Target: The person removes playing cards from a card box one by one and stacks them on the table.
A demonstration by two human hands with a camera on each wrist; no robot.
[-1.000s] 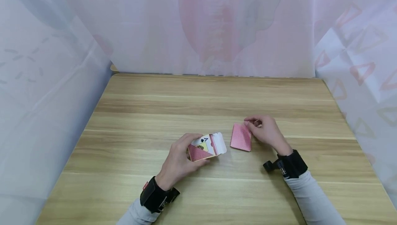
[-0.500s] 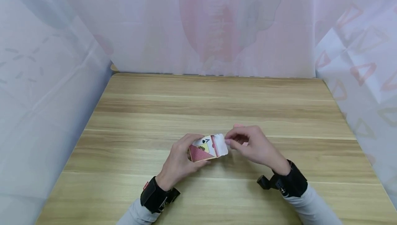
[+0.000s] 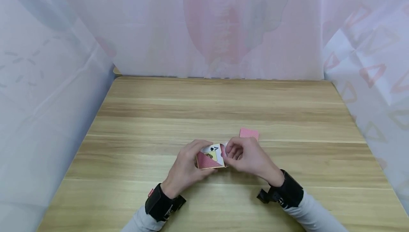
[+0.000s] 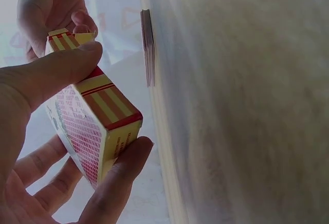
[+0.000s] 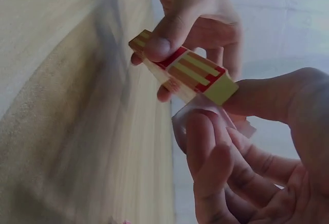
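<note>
a: since a second ago my right hand [image 3: 244,155] is leaving the stack of cards [image 3: 249,133] on the wooden table [image 3: 204,104] and coming across to the card box [image 3: 211,156], and the white flap that was standing open is now folding under my fingers.

b: where is the box sitting, and who is holding what?

a: it is hovering just above the table's near middle, between my two hands. my left hand [image 3: 186,166] is gripping it, thumb [image 4: 61,70] on one narrow edge and fingers underneath on the other. my right hand is curling at the open end, fingertips [image 5: 203,131] touching the flap and thumb bracing the box's corner. the loose cards are lying face down just beyond my right hand, apart from it.

b: which way is the box pointing?

a: its long axis is running left to right across me, tilting slightly up toward the far right. the ace-of-spades face is looking up at me, the flap end is pointing at my right hand, and the closed end is resting in my left palm.

b: how are you doing this step well?

a: as i judge it, i am keeping the left grip firm on the narrow edges without squashing the mouth, and i am working the flap with fingertips only, bending it along its crease so the tongue is sliding inside rather than buckling. whether the tongue is already in, i cannot tell.
</note>
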